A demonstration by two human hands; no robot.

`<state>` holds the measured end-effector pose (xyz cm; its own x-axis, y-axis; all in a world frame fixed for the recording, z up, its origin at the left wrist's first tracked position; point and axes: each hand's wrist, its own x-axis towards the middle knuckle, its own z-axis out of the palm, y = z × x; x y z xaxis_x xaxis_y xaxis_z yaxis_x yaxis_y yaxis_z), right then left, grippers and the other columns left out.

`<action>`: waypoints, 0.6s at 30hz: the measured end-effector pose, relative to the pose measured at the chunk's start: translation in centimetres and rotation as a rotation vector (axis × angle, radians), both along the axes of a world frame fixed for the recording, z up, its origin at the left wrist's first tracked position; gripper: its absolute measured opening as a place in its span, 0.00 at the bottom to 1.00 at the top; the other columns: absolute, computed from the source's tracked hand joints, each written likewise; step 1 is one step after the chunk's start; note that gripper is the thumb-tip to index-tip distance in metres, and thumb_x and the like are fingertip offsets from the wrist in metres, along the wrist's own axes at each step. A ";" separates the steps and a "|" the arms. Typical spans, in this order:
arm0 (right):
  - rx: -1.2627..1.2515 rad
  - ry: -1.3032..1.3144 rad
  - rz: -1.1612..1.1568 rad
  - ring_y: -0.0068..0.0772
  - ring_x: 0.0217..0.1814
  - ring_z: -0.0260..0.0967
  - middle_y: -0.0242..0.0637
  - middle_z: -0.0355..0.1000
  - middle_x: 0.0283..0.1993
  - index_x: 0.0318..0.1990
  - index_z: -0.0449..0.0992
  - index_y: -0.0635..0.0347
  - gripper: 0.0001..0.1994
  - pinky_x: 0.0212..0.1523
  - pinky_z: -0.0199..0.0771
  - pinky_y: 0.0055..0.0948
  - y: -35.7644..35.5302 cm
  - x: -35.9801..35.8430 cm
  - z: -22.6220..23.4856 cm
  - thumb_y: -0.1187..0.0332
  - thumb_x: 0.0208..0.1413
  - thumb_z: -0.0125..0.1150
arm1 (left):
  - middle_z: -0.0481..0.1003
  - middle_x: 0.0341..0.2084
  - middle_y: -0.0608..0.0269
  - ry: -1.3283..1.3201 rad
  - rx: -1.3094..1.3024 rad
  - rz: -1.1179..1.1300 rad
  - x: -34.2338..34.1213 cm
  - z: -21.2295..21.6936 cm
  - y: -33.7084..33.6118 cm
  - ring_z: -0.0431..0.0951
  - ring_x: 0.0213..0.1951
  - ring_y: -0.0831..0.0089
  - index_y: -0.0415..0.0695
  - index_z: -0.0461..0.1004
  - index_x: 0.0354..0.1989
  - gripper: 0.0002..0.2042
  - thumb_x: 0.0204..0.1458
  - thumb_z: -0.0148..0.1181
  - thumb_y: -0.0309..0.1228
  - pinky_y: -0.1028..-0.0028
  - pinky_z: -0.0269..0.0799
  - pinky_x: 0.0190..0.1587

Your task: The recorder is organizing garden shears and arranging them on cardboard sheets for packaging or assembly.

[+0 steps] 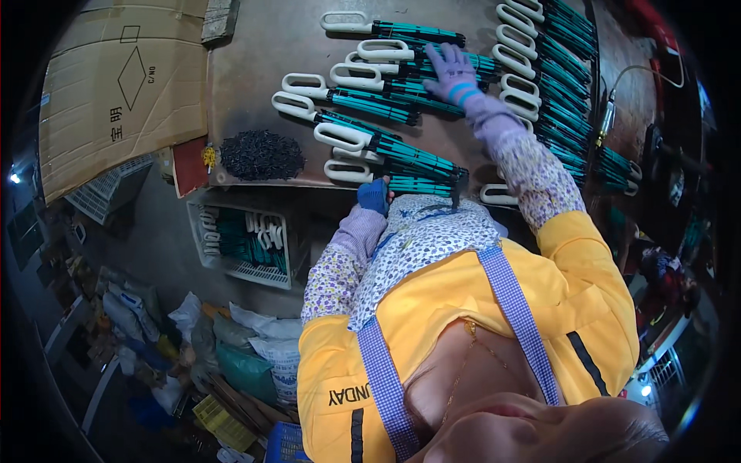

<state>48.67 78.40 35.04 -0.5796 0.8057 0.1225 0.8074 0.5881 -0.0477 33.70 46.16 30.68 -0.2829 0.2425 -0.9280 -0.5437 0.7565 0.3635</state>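
Note:
My left hand (374,195), in a blue glove with bare fingertips, is closed at the table's front edge. Its fingers curl beside a long teal-and-black piece with a white loop handle (347,170); whatever they grip is hidden. Farther off to the right, my right hand (451,73) wears a purple glove. Its fingers are spread over a loose group of the same pieces, near a teal-and-black body (478,63). Several more white loop handles (342,137) lie to the left of it, pointing left.
A stacked row of like pieces (559,85) runs along the table's right side. At the left lie a heap of small black parts (262,154) and a cardboard box (123,92). Below the table edge, a white crate (285,247) holds more pieces. A cabled tool (608,119) is at the right.

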 end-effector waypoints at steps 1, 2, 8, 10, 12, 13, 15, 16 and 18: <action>-0.143 0.108 0.037 0.45 0.61 0.62 0.38 0.63 0.62 0.66 0.61 0.48 0.36 0.62 0.61 0.44 -2.3 -1.1 0.9 0.53 0.47 0.62 | 0.74 0.21 0.60 0.000 -0.007 0.009 -0.5 -0.5 -0.6 0.75 0.21 0.73 0.42 0.75 0.34 0.12 0.57 0.61 0.39 0.74 0.67 0.20; -0.169 0.372 0.147 0.47 0.59 0.64 0.40 0.66 0.60 0.62 0.66 0.50 0.33 0.60 0.64 0.43 -4.6 -0.7 0.9 0.55 0.45 0.64 | 0.74 0.21 0.59 -0.026 0.018 0.010 -0.6 -0.8 -0.5 0.75 0.21 0.71 0.41 0.75 0.35 0.12 0.56 0.61 0.39 0.73 0.68 0.20; -0.324 0.410 0.300 0.47 0.55 0.68 0.44 0.69 0.54 0.65 0.62 0.48 0.35 0.53 0.70 0.39 -17.8 -0.3 2.1 0.56 0.48 0.63 | 0.75 0.25 0.55 -0.171 0.124 -0.035 -4.6 -2.8 -3.2 0.76 0.23 0.62 0.39 0.71 0.44 0.17 0.55 0.63 0.39 0.68 0.72 0.24; -0.566 0.226 0.142 0.47 0.49 0.70 0.41 0.68 0.52 0.68 0.58 0.42 0.35 0.46 0.71 0.40 -17.4 -0.1 0.9 0.53 0.51 0.61 | 0.76 0.28 0.54 0.688 0.244 -0.650 -8.1 -2.8 -4.6 0.75 0.26 0.60 0.38 0.71 0.45 0.17 0.53 0.64 0.36 0.66 0.72 0.30; -0.594 0.192 0.011 0.47 0.48 0.70 0.41 0.68 0.51 0.68 0.59 0.41 0.34 0.46 0.71 0.40 -16.1 3.1 -1.4 0.53 0.52 0.61 | 0.75 0.37 0.49 0.864 0.377 -0.606 -5.8 4.1 2.8 0.73 0.32 0.59 0.36 0.70 0.47 0.21 0.50 0.66 0.36 0.66 0.71 0.38; -0.627 0.193 0.000 0.47 0.47 0.70 0.40 0.68 0.49 0.68 0.59 0.40 0.34 0.45 0.71 0.39 -15.5 2.6 -1.6 0.53 0.52 0.60 | 0.75 0.37 0.49 0.877 0.373 -0.610 -6.6 4.2 3.0 0.73 0.32 0.59 0.36 0.70 0.47 0.21 0.50 0.66 0.36 0.66 0.71 0.38; -0.693 0.190 -0.019 0.47 0.44 0.70 0.40 0.67 0.46 0.67 0.59 0.39 0.32 0.44 0.71 0.39 -14.2 1.7 -2.1 0.53 0.54 0.59 | 0.72 0.40 0.47 1.164 0.529 -0.806 -8.3 3.0 4.6 0.73 0.41 0.60 0.32 0.70 0.47 0.24 0.50 0.68 0.39 0.68 0.70 0.45; -0.663 0.112 0.031 0.46 0.43 0.70 0.39 0.67 0.46 0.68 0.59 0.37 0.32 0.43 0.71 0.39 -13.4 1.6 -1.8 0.52 0.54 0.59 | 0.71 0.43 0.44 1.290 0.603 -0.857 -8.9 1.0 4.4 0.72 0.42 0.56 0.32 0.69 0.49 0.26 0.48 0.68 0.39 0.66 0.70 0.46; -0.636 0.037 0.080 0.46 0.42 0.70 0.38 0.67 0.45 0.68 0.59 0.35 0.32 0.42 0.72 0.39 -11.8 2.1 -1.1 0.51 0.55 0.58 | 0.70 0.45 0.41 1.414 0.673 -0.916 -9.2 -1.2 4.7 0.71 0.44 0.53 0.31 0.69 0.51 0.28 0.47 0.69 0.40 0.65 0.69 0.47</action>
